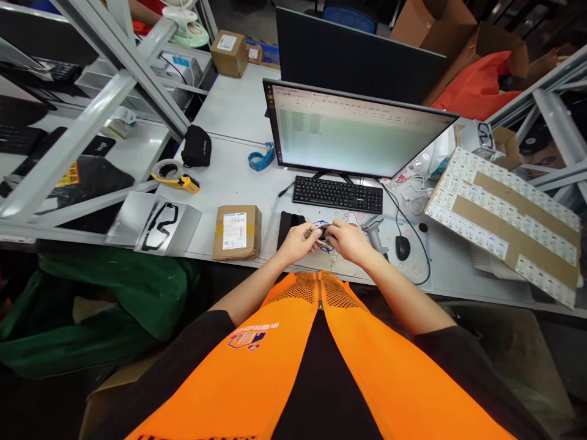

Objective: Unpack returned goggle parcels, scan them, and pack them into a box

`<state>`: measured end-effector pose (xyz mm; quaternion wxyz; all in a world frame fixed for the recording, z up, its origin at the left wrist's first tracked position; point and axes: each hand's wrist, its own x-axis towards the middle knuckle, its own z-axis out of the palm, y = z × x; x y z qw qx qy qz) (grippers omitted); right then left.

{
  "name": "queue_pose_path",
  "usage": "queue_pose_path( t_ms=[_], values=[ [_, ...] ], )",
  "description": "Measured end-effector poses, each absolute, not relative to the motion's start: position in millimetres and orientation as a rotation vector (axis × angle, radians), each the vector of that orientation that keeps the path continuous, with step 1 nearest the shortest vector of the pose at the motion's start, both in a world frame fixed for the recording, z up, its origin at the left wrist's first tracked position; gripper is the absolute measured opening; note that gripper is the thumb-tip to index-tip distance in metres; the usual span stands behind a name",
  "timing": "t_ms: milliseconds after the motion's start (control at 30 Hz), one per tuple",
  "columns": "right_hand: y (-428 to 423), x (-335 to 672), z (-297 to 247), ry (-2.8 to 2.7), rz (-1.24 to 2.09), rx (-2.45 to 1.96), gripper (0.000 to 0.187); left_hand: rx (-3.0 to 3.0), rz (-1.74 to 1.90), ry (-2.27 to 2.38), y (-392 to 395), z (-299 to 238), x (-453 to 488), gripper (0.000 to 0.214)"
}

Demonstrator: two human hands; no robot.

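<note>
My left hand [300, 239] and my right hand [349, 238] meet over the desk mat [415, 269] just in front of the black keyboard [337, 194]. Both hands are closed in a pinch on a small pale item [323, 231] between them; it is too small to name. A black flat object [288, 223] lies right beside my left hand. A grey barcode scanner [376, 234] rests just right of my right hand, and a black mouse [402, 247] lies further right.
A monitor [353, 131] stands behind the keyboard. A labelled cardboard parcel [236, 231] lies left of my hands. Tape dispensers [177, 177] and a black pouch [197, 146] sit further left. A large cardboard sheet with labels [504, 220] lies right. Metal shelving [92, 116] stands left.
</note>
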<state>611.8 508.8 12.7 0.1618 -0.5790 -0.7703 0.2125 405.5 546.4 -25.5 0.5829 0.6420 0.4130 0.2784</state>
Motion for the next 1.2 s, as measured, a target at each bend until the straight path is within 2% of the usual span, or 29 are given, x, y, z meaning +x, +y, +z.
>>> queue_pose_path(
  t_ms=[133,233,267,333,433,600,767,1000,1200],
  values=[
    [516.4,626.7,16.1,-1.942,0.697,-1.551,0.012,1.612,0.863,1.049,556.3,-29.4,385.5,0.054],
    [516.0,633.1,21.3,-1.555,0.873,-1.567,0.028,1.555,0.870,1.034,559.3,-35.9,370.6,0.088],
    [514.7,635.1,23.5,-1.465,0.934,-1.571,0.032,1.539,0.821,1.011,558.6,-37.3,367.8,0.093],
    [510.4,643.0,29.4,-1.365,0.987,-1.579,0.038,1.547,0.715,0.974,556.7,-37.6,363.8,0.082],
    [500.9,672.6,40.3,-1.217,0.861,-1.614,0.039,1.605,0.625,1.029,558.1,-32.8,352.2,0.059],
    [480.0,736.2,46.2,-0.838,0.696,-1.455,0.042,1.784,0.661,1.264,573.2,-27.4,311.0,0.043],
    [469.7,715.7,19.4,-0.649,0.828,-1.217,0.039,2.004,0.655,1.256,577.3,-30.2,318.9,0.051],
    [471.7,633.5,-1.1,-0.392,1.206,-0.989,0.026,2.083,0.591,1.066,553.7,-8.8,392.7,0.034],
    [468.9,601.1,2.8,-0.123,1.352,-0.669,0.015,2.213,0.742,0.908,536.4,21.9,430.7,0.056]
  ],
)
